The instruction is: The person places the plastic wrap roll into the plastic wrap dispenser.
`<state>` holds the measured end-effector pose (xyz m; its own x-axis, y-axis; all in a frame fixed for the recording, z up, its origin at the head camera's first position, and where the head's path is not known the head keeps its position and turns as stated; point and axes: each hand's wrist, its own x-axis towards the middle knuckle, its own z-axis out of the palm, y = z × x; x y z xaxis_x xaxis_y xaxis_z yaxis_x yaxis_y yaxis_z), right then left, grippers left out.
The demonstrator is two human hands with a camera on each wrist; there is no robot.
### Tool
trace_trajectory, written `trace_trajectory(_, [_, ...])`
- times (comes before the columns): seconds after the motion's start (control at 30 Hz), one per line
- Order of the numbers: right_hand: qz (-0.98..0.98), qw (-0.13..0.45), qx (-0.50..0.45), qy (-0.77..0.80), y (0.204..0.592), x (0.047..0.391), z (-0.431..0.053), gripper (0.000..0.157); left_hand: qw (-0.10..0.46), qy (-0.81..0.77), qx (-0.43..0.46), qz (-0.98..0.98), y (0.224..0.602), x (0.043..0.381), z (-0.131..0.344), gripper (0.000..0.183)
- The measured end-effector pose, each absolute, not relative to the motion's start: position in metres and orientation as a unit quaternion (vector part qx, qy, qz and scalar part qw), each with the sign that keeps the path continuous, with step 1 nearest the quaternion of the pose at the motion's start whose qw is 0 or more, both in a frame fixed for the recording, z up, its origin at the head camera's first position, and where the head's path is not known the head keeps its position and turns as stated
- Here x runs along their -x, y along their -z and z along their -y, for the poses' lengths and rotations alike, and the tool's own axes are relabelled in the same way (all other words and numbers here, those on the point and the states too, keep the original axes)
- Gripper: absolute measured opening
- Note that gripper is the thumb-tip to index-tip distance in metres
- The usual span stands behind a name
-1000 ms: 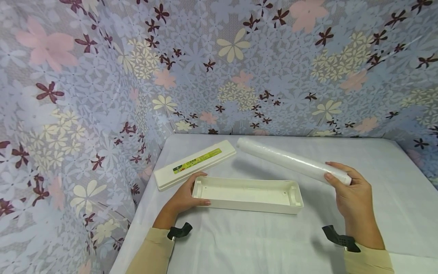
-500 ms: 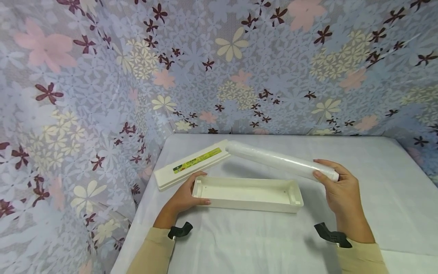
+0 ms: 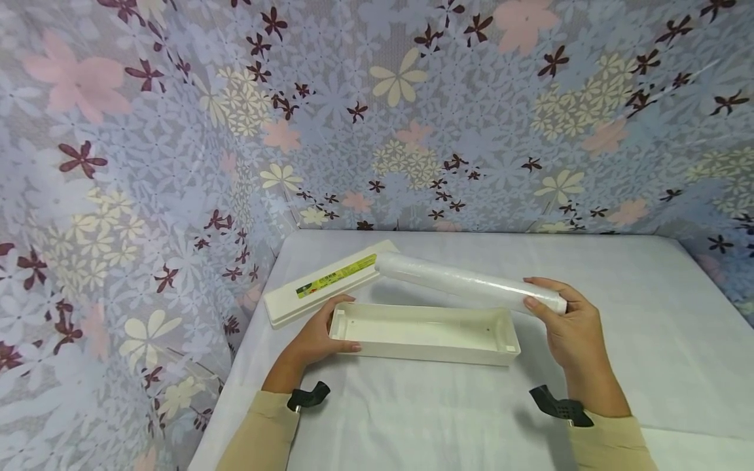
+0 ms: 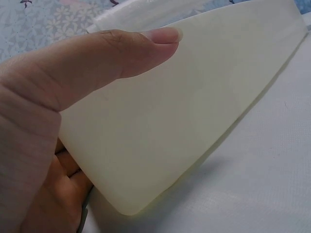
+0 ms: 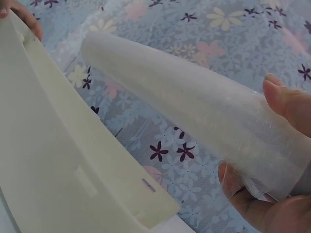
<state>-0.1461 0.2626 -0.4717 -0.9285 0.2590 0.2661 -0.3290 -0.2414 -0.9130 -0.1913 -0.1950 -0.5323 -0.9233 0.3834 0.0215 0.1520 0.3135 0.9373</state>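
Note:
A long cream plastic box lies open-topped on the white-covered table, its inside bare. My left hand grips its left end, thumb along the near wall and fingers behind the far one; the left wrist view shows the thumb pressed on that wall. In my right hand is a roll of clear plastic wrap, pinched near its right end between thumb and fingers. It slants above and behind the box, its left end overlapping the lid in the head view. The right wrist view shows the wrap roll beside the box.
The box's cream lid, with a yellow-green label, lies at an angle behind the left hand. A white cloth covers the table. Flowered fabric hangs along its back and left side.
My right hand has carried the wrap roll to the left and slightly down, so that its far end now overlaps the lid. The left hand and the box hold their place.

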Motion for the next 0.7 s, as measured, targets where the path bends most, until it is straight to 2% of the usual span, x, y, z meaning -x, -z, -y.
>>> trace_trajectory(0.7, [0.600, 0.182, -0.065, -0.777, 0.4708, 0.1436, -0.2562, 0.039, 0.103, -0.568, -0.175, -0.797, 0.5319, 0.1921, 0.1958, 0.104])
